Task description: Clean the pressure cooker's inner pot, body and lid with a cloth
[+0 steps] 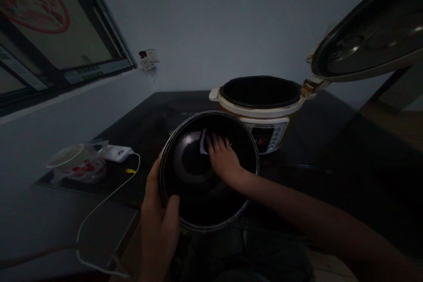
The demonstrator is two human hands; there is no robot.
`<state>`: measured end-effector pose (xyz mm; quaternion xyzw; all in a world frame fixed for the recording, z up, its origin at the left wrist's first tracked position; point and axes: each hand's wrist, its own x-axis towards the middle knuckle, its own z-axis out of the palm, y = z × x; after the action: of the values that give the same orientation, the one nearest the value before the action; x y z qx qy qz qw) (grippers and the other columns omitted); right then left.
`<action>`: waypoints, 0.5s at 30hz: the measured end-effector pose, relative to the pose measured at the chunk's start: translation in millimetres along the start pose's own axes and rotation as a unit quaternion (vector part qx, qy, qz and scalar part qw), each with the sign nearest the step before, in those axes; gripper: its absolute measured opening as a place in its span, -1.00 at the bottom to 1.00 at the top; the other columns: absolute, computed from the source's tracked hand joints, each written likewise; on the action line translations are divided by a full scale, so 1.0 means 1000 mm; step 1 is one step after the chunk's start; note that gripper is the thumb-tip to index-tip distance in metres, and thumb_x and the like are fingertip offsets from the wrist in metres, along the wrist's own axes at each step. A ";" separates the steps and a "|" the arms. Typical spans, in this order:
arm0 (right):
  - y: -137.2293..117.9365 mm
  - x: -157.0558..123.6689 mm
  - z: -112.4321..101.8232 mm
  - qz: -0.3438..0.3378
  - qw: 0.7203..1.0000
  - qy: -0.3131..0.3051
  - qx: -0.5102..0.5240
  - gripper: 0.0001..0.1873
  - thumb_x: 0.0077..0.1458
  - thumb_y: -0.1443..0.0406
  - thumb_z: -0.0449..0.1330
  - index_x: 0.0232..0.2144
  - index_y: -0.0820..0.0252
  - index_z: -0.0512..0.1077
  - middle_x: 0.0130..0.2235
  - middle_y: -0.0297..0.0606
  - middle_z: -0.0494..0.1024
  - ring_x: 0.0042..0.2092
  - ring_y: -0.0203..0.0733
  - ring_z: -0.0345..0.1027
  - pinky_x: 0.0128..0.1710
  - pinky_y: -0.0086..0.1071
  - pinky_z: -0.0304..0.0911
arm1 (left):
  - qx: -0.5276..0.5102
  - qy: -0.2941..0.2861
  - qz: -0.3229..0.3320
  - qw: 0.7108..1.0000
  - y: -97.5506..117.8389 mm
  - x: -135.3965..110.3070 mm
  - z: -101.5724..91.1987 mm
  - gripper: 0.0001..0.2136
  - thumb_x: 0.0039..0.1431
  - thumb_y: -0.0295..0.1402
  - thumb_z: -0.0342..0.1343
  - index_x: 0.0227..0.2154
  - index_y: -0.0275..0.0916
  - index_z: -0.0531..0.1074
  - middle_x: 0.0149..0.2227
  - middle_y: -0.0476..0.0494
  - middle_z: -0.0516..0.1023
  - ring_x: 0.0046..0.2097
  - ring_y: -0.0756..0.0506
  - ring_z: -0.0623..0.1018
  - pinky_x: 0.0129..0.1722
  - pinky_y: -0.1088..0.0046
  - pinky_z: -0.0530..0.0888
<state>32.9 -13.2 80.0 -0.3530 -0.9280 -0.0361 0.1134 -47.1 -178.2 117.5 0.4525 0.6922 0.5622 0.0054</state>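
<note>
My left hand (157,220) grips the near left rim of a black inner pot (194,185), thumb hooked over the edge, and tilts its opening towards me. My right hand (223,158) reaches inside the pot with fingers pressed on a small white cloth or tissue (202,143) against the inner wall. Behind the pot an electric cooker (264,116) stands on the dark table (330,150), its cavity empty and its lid (366,39) swung up to the right.
At the left of the table lie a plastic bag with a bowl (77,163) and a white power bank (118,153) with a white cable (99,211) trailing off the edge. A window (49,31) and a wall socket (148,58) are at the left.
</note>
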 end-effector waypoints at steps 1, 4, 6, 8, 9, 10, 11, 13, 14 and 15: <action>0.002 -0.004 0.003 0.005 1.000 -0.010 -0.005 -0.44 0.23 0.48 -0.15 0.27 0.55 0.03 0.29 0.27 -0.01 0.32 0.17 -0.09 0.23 0.09 -0.02 | -0.001 0.001 -0.001 1.000 0.000 0.000 0.000 -0.41 0.12 -0.53 -0.02 0.22 0.00 0.17 0.24 -0.03 0.30 0.27 -0.17 0.26 0.25 0.22 0.20; 0.003 -0.018 0.009 0.009 0.998 -0.054 -0.024 -0.44 0.20 0.50 -0.14 0.25 0.54 0.09 0.26 0.27 0.06 0.29 0.11 -0.01 0.21 0.03 0.07 | 0.006 0.008 -0.004 1.000 0.000 0.001 0.001 -0.39 0.09 -0.54 -0.01 0.22 -0.03 0.18 0.24 -0.05 0.29 0.27 -0.19 0.25 0.26 0.20 0.18; 0.000 -0.027 0.009 0.003 0.995 -0.093 -0.025 -0.44 0.18 0.50 -0.13 0.23 0.54 0.13 0.24 0.28 0.10 0.27 0.09 0.04 0.20 0.01 0.11 | 0.013 0.014 -0.007 1.000 -0.001 0.001 0.001 -0.38 0.07 -0.55 0.00 0.23 -0.06 0.18 0.23 -0.08 0.29 0.27 -0.20 0.25 0.27 0.19 0.17; -0.006 -0.034 0.005 -0.001 0.989 -0.144 -0.016 -0.44 0.17 0.52 -0.13 0.23 0.55 0.14 0.22 0.31 0.12 0.25 0.10 0.09 0.17 0.01 0.15 | 0.014 0.015 -0.011 1.000 -0.002 0.002 0.001 -0.38 0.07 -0.54 0.00 0.23 -0.09 0.17 0.23 -0.11 0.29 0.27 -0.21 0.25 0.27 0.18 0.15; -0.009 -0.037 0.002 -0.002 0.986 -0.168 -0.011 -0.44 0.17 0.53 -0.13 0.23 0.56 0.13 0.21 0.33 0.13 0.24 0.10 0.11 0.15 0.01 0.18 | 0.012 0.015 -0.014 1.000 -0.002 0.002 0.000 -0.38 0.07 -0.54 0.00 0.24 -0.10 0.16 0.23 -0.12 0.28 0.27 -0.22 0.25 0.27 0.18 0.14; -0.012 -0.040 -0.003 -0.004 0.982 -0.188 -0.006 -0.44 0.17 0.54 -0.14 0.22 0.58 0.13 0.21 0.36 0.14 0.23 0.12 0.14 0.13 0.00 0.21 | 0.011 0.014 -0.016 1.000 -0.002 0.002 0.000 -0.38 0.07 -0.53 0.00 0.24 -0.10 0.16 0.23 -0.12 0.28 0.27 -0.21 0.25 0.27 0.18 0.14; -0.015 -0.042 -0.008 -0.006 0.979 -0.205 -0.001 -0.44 0.16 0.55 -0.14 0.22 0.60 0.13 0.19 0.38 0.16 0.21 0.13 0.18 0.09 -0.01 0.25 | 0.010 0.014 -0.018 1.000 -0.002 0.002 0.000 -0.38 0.08 -0.53 0.00 0.24 -0.09 0.15 0.23 -0.12 0.28 0.27 -0.21 0.25 0.27 0.18 0.15; -0.018 -0.044 -0.018 -0.018 0.975 -0.222 0.016 -0.47 0.15 0.56 -0.12 0.17 0.58 0.22 0.12 0.39 0.30 0.11 0.13 0.32 -0.02 -0.07 0.36 | 0.010 0.014 -0.020 1.000 -0.002 0.003 0.000 -0.39 0.08 -0.53 0.00 0.24 -0.10 0.15 0.23 -0.12 0.28 0.26 -0.21 0.26 0.27 0.18 0.15; -0.019 -0.045 -0.022 -0.031 0.973 -0.226 0.028 -0.51 0.15 0.55 -0.10 0.12 0.55 0.30 0.05 0.36 0.39 0.04 0.11 0.40 -0.10 -0.11 0.40 | 0.011 0.013 -0.019 1.000 -0.001 0.003 0.000 -0.39 0.08 -0.53 0.00 0.23 -0.10 0.16 0.23 -0.12 0.28 0.26 -0.21 0.26 0.27 0.19 0.16; -0.020 -0.045 -0.026 -0.046 0.971 -0.231 0.044 -0.56 0.15 0.54 -0.07 0.04 0.49 0.38 -0.03 0.30 0.47 -0.03 0.08 0.46 -0.17 -0.15 0.43 | 0.011 0.013 -0.019 1.000 -0.001 0.003 0.000 -0.40 0.08 -0.53 -0.01 0.23 -0.11 0.16 0.22 -0.12 0.28 0.26 -0.21 0.26 0.27 0.19 0.16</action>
<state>57.1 -61.3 95.2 -0.3030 -0.9451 0.0817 -0.0909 -49.6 -176.3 118.3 0.4320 0.7067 0.5602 0.0024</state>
